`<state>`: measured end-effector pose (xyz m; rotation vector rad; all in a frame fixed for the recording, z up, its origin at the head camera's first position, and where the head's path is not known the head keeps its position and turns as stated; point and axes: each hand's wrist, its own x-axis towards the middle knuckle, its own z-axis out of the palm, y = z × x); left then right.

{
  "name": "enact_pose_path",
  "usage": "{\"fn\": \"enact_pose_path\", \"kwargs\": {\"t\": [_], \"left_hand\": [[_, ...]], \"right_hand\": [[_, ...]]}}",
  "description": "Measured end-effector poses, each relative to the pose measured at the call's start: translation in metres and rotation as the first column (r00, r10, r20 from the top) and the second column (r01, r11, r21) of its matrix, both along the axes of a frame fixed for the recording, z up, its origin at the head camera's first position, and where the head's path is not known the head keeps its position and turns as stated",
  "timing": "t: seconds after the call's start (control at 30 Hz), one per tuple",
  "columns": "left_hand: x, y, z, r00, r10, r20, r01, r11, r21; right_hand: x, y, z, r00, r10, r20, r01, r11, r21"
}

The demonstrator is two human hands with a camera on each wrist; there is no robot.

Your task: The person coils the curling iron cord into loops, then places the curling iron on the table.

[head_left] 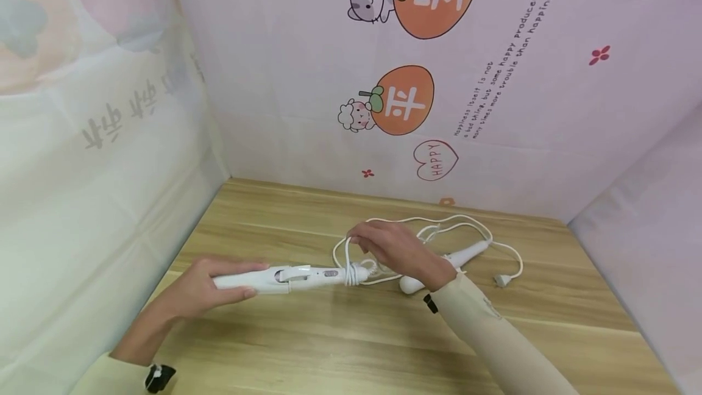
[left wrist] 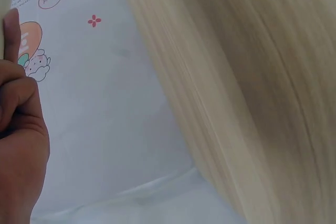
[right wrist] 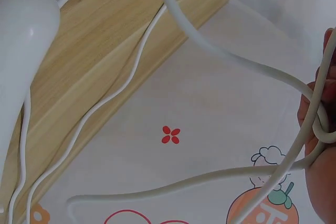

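Observation:
My left hand (head_left: 194, 288) grips a white curling iron (head_left: 260, 281) by its wide end, thumb and fingers on opposite sides. The iron lies roughly level over the wooden table, its narrow end pointing right. Several turns of white cord (right wrist: 210, 174) are wrapped round that narrow end. Just above them, my right hand (head_left: 392, 250) holds a loop of this cord in curled fingers. In the right wrist view the cord crosses over itself at the fingers. In the left wrist view, the left hand (left wrist: 23, 145) shows curled fingers, with only a sliver of the iron visible.
A second white appliance (head_left: 470, 254) with a rounded end lies on the table (head_left: 351, 346), partly behind the right forearm. Thin white cords run behind it, and a plug (head_left: 501, 280) lies to its right. Printed cloth walls (head_left: 296, 78) surround the table's back and sides.

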<state>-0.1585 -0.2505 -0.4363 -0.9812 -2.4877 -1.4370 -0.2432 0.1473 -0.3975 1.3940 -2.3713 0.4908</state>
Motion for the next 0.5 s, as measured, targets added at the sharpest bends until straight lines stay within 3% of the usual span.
{"fn": "enact_pose_path", "kwargs": {"t": [0.2, 0.5], "left_hand": [[0.0, -0.004, 0.0, 0.989, -0.122, 0.085, 0.109, 0.984, 0.14], [0.001, 0.002, -0.006, 0.981, -0.091, 0.169, 0.038, 0.954, 0.296]], "right_hand": [[0.003, -0.003, -0.004, 0.998, 0.065, 0.011, -0.065, 0.998, 0.006], [0.018, -0.017, -0.009, 0.987, 0.075, 0.14, -0.078, 0.997, 0.011]]}}
